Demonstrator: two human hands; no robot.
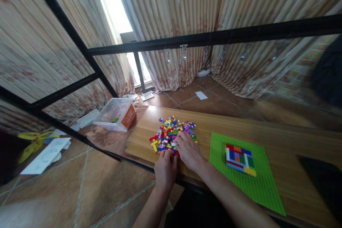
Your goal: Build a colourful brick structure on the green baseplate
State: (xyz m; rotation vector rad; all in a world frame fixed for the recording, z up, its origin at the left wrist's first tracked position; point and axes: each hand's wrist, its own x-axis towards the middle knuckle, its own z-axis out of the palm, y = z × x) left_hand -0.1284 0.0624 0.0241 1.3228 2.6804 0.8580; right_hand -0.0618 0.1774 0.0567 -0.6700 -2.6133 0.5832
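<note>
A loose heap of small multicoloured toy bricks (171,128) lies on the wooden table. At its near edge my left hand (165,171) is closed, its curled fingertips at a red toy brick (175,154). My right hand (188,149) reaches over the heap with its fingers bent together among the bricks; what they pinch, if anything, is hidden. To the right, a green baseplate (216,153) carries a flat, roughly square block of joined bricks (240,159) in red, blue, white, green, orange and yellow.
Left of the wooden table (203,121), a clear plastic box (109,124) with an orange label stands on a brown cloth. A dark flat object (320,181) lies at the table's right end. Black metal bars (213,37) cross in front of the curtains. Papers (46,155) lie on the tiled floor.
</note>
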